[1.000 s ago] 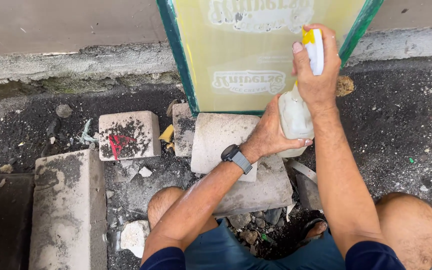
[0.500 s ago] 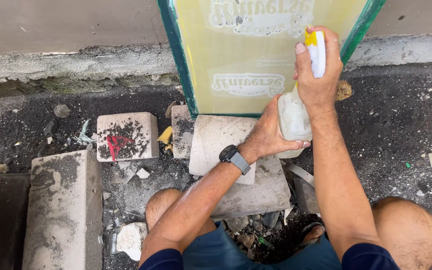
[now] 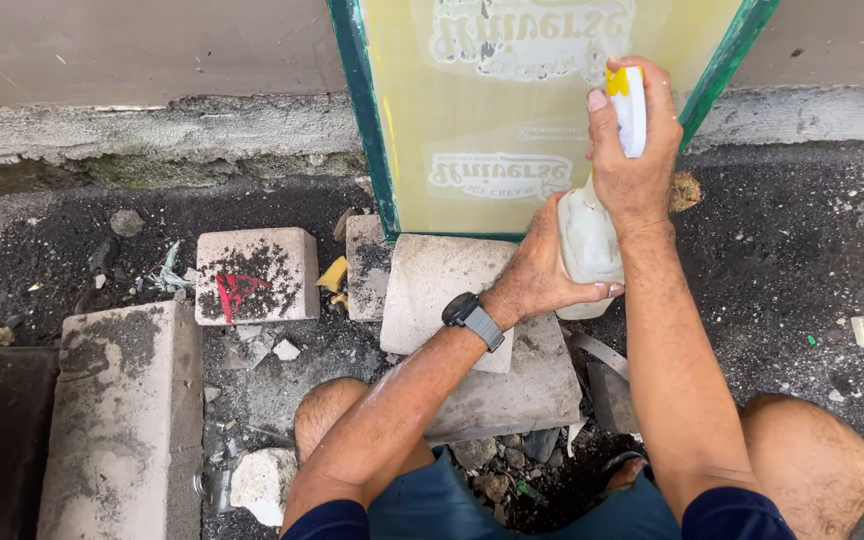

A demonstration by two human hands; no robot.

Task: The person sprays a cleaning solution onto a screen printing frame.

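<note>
Against the lower right part of the green-framed yellow screen (image 3: pixel 472 110), we see a clear spray bottle (image 3: pixel 588 240) held upright in both hands. The right hand (image 3: pixel 637 150) is clenched around the white-and-yellow spray head (image 3: pixel 628 108) at the top, thumb laid along its left side. The left hand (image 3: pixel 542 275) — a dark watch (image 3: pixel 472 320) on its wrist — wraps the bottle's lower body from the left, fingertips showing beneath it. The screen stands on edge on the dirty ground (image 3: pixel 802 250), leaning at the grey wall (image 3: pixel 142 50). Just below the bottle lie pale concrete blocks (image 3: pixel 442 290); another block with a red mark (image 3: pixel 252 275) sits further left — a long slab (image 3: pixel 122 420) lies near the ground's lower left corner.
</note>
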